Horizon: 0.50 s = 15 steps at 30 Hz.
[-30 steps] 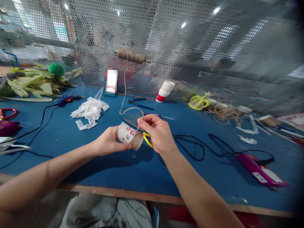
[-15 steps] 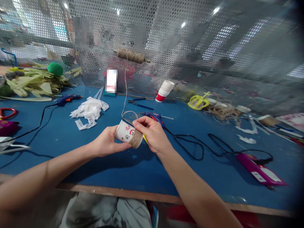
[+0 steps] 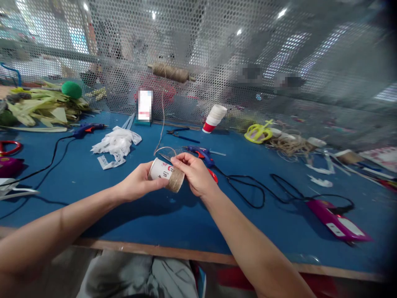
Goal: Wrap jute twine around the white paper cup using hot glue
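Note:
My left hand is closed around a white paper cup with red and dark print, which lies tilted on its side in the air above the table. Brown twine wraps cover the cup's right end. My right hand pinches the twine against the cup's upper side, by thumb and fingers. From there the loose twine strand loops and rises to a twine spool on a rod at the mesh. A red curved piece shows behind my right hand, mostly hidden.
A blue glue gun and its black cord lie just behind my right hand. Pliers, stacked paper cups and crumpled white plastic lie further back. A purple device sits right; corn husks lie left.
Both hands and the cup have shifted slightly left, and the cup has turned a little. The twine loop has moved left. A yellow bit near the right hand is hidden; a red piece shows.

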{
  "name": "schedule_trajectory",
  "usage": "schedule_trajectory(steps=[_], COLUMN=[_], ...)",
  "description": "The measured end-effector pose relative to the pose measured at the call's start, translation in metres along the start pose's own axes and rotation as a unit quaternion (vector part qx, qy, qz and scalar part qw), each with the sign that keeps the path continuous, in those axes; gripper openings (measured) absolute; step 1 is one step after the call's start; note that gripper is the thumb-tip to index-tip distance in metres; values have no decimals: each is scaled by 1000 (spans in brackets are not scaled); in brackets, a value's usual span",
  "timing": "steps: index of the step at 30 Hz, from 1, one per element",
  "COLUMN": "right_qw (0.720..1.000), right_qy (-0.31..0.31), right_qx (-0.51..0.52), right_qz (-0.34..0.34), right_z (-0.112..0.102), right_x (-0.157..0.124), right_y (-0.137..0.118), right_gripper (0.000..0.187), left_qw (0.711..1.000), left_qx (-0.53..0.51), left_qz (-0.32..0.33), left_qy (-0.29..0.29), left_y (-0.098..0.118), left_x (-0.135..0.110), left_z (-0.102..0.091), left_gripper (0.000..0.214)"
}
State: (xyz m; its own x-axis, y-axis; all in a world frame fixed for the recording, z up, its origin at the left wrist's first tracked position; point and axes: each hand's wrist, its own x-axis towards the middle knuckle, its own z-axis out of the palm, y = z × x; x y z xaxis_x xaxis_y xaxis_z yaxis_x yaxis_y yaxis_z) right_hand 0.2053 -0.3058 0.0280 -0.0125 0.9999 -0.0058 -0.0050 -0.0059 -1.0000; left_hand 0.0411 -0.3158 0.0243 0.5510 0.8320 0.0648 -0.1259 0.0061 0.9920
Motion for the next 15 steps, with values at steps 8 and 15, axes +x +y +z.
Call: schedule_trajectory(steps=[8,15], right_qw=[1000,999], right_qy=[-5,-9], right_qx=[-5,-31], right_qz=[-12,-42], right_z=[1,-2], right_x=[-2,0], right_y=[-4,-1], right_gripper=[28,31], left_qw=[999,983], left_qx=[30,155], left_qz=[23,96], left_qy=[-15,-8], left_y=[-1,-11], left_x=[0,-1], left_z=[0,-5], left_gripper=[27,24])
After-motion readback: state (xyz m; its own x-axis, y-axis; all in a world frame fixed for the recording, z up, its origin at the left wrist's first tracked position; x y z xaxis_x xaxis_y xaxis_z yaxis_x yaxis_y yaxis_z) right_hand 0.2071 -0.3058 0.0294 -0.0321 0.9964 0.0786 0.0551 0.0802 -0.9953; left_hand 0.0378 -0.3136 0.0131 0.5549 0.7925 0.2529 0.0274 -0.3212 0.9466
